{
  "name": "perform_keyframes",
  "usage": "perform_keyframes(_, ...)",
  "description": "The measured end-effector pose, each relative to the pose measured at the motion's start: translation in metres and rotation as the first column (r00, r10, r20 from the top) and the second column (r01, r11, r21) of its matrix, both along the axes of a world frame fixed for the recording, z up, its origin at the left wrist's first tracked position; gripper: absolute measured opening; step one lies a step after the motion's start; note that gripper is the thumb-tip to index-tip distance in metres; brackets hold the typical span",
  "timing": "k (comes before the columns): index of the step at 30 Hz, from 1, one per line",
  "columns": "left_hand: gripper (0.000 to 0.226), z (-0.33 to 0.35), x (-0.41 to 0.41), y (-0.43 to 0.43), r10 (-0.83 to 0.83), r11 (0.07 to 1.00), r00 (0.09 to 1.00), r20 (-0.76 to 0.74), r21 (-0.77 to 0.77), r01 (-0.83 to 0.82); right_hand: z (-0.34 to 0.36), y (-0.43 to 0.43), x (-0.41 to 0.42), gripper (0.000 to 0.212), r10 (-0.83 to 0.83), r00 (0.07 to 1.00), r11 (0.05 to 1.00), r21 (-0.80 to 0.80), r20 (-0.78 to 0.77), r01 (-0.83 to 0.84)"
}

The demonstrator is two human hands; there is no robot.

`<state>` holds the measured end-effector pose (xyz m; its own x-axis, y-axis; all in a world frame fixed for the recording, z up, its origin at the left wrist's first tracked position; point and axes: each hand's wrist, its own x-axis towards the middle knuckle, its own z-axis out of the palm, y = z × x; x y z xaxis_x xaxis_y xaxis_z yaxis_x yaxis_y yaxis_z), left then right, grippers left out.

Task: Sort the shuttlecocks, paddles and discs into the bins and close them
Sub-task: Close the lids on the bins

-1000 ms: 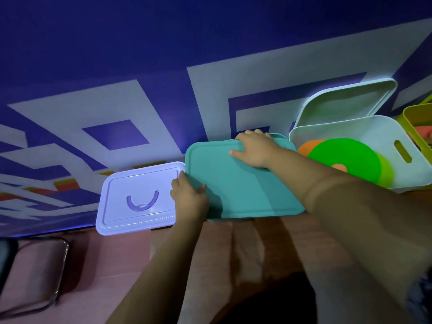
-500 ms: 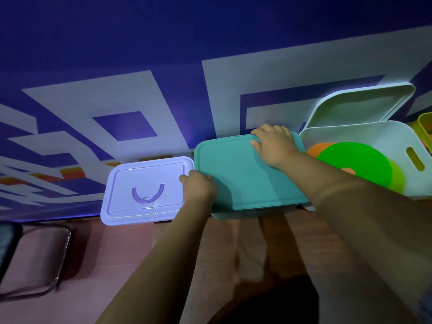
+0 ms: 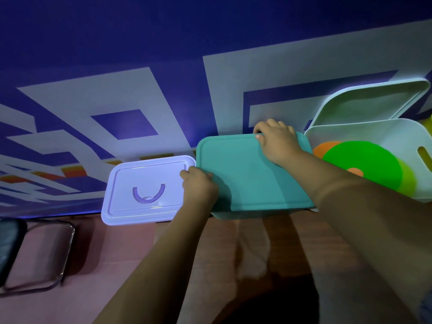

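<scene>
Along wall [image 3: 140,43], on surface [image 3: 257,242]: three rounded-rectangular plastic bins. Lilac bin [image 3: 145,190] lidded. Smooth teal lid [image 3: 252,174] lies on teal bin [image 3: 245,215]; left hand [image 3: 199,187] grips its left edge, right hand [image 3: 278,141] curls over far edge. White bin [image 3: 374,129] open, three flat round discs [image 3: 360,164] inside.

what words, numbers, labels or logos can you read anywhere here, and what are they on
None: no readable word, number or brand shows in this view.
The purple lid has only a curved moulded handle, not a letter.
The teal lid, white bin and green disc are plain.
The wall carries painted shapes only.
</scene>
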<state>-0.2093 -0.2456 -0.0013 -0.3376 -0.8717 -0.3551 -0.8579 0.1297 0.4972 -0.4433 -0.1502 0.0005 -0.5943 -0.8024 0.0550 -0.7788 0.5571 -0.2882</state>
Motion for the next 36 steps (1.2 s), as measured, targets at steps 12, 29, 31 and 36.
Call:
perform_keyframes(12, 0.045, -0.003, -0.009, 0.01, 0.116, 0.993, 0.989, 0.089, 0.013, -0.117, -0.014, -0.009, -0.006, 0.027, 0.008, 0.996, 0.999, -0.039, -0.089, -0.011)
perform_keyframes(29, 0.037, -0.022, 0.005, 0.019, -0.042, 0.97, 0.998, -0.042, -0.241, 0.03, -0.013, -0.002, -0.013, 0.034, 0.053, 0.996, 0.998, -0.03, -0.071, -0.056)
perform_keyframes(31, 0.037, -0.023, 0.004, 0.02, -0.012, 0.972, 0.998, -0.065, -0.237, -0.004, -0.013, -0.003, -0.014, 0.035, 0.08, 0.995, 0.997, -0.014, -0.054, -0.081)
perform_keyframes(36, 0.034, -0.027, 0.011, 0.02, 0.0, 0.97, 0.997, -0.073, -0.244, -0.018, -0.014, -0.006, -0.012, 0.027, 0.061, 0.998, 0.995, -0.081, -0.02, -0.063)
